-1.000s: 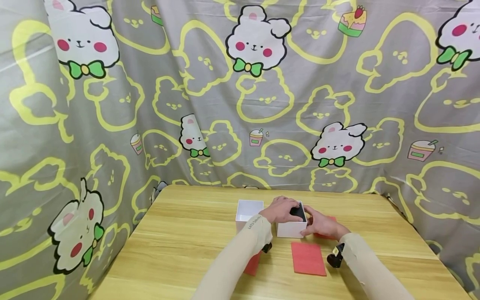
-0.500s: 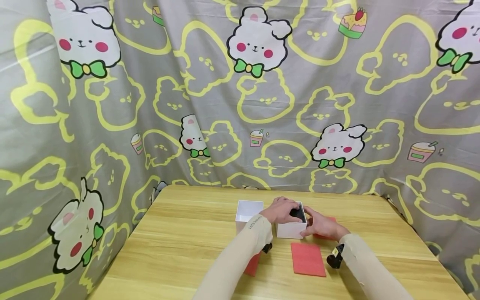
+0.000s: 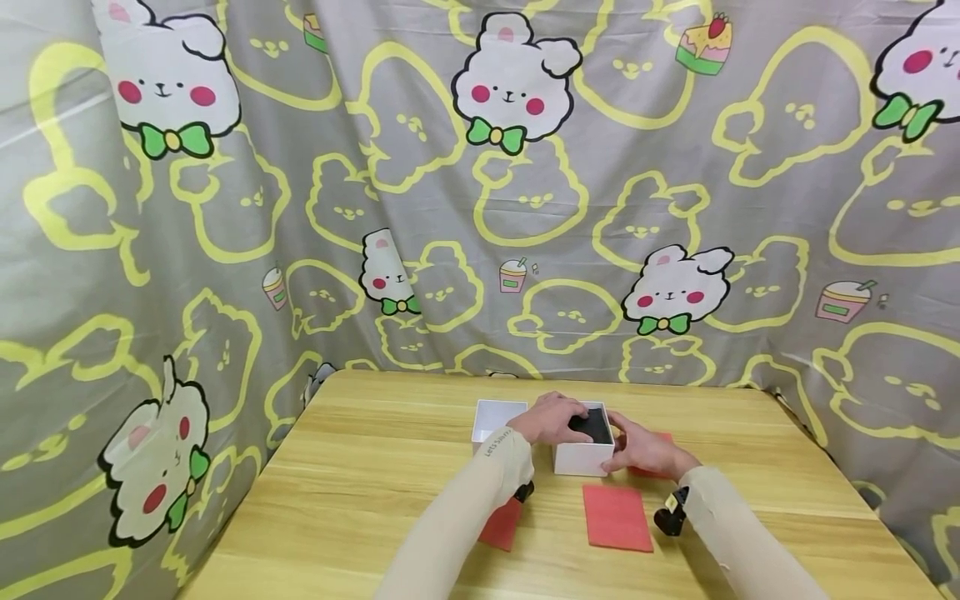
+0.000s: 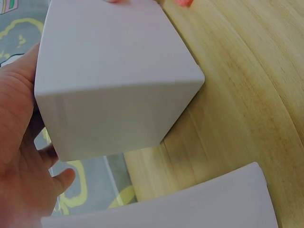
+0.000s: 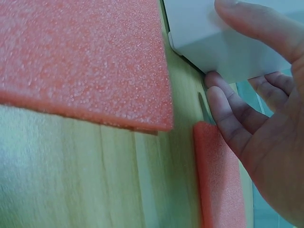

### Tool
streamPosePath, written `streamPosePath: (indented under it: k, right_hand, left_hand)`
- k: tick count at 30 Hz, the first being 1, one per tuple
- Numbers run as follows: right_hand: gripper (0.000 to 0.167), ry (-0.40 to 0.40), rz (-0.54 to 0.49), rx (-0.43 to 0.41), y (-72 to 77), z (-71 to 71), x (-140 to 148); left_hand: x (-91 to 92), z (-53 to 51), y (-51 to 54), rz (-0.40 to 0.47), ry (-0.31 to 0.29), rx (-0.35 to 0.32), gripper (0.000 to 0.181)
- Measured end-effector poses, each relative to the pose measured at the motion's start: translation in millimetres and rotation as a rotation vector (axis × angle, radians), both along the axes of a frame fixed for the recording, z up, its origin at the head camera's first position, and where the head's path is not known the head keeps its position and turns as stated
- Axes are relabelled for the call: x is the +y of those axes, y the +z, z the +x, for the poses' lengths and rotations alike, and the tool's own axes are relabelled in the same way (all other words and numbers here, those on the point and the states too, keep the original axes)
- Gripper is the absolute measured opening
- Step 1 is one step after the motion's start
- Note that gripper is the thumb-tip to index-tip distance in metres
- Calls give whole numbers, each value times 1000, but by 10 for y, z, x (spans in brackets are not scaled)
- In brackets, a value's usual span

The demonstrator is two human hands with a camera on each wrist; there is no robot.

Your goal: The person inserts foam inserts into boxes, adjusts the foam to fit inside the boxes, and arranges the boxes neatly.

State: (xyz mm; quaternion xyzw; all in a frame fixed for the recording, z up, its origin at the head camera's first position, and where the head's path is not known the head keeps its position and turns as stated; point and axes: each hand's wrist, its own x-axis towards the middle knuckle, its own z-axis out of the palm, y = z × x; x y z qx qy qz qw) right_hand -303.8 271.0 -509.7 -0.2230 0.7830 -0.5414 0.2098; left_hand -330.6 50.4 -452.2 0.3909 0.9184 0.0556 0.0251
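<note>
A white box [image 3: 581, 460], open at the top, stands right of centre on the wooden table [image 3: 360, 500], with a black piece [image 3: 594, 427] inside it. We see the left hand [image 3: 553, 417] reach over the box's left side, its thumb over the black piece; the other fingers are partly hidden, so we cannot tell how firmly it holds anything. The right hand [image 3: 647, 450] grips the box from the right, thumb and fingers bent around the near right corner and side.

Just left of this box, partly behind the left hand, we find a second white box [image 3: 499, 414], also open-topped. Three red foam sheets lie about: a near sheet [image 3: 617, 517] between the forearms, a left sheet [image 3: 501, 525] partly under the left sleeve [image 3: 457, 517], and a right sheet [image 3: 667, 437] partly behind the right hand. At the far side hangs a grey curtain [image 3: 427, 200] printed with white and yellow-outlined animals.
</note>
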Motion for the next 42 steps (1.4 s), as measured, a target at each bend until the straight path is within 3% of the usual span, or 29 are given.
streamPosePath:
  k: [14, 23, 29, 35, 42]
  right_hand:
    - [98, -15, 11, -1, 12, 12, 13]
    - [98, -5, 4, -3, 21, 2, 18]
    - [99, -12, 3, -9, 20, 18, 8]
    - [99, -21, 8, 2, 20, 21, 1]
    - [99, -9, 4, -6, 16, 8, 10]
  left_hand:
    - [-171, 3, 47, -28, 23, 21, 50]
    - [-189, 13, 41, -43, 53, 17, 49]
    - [-220, 54, 92, -51, 96, 43, 51]
    - [-241, 49, 114, -51, 132, 15, 52]
    - [-261, 25, 91, -35, 110, -31, 51]
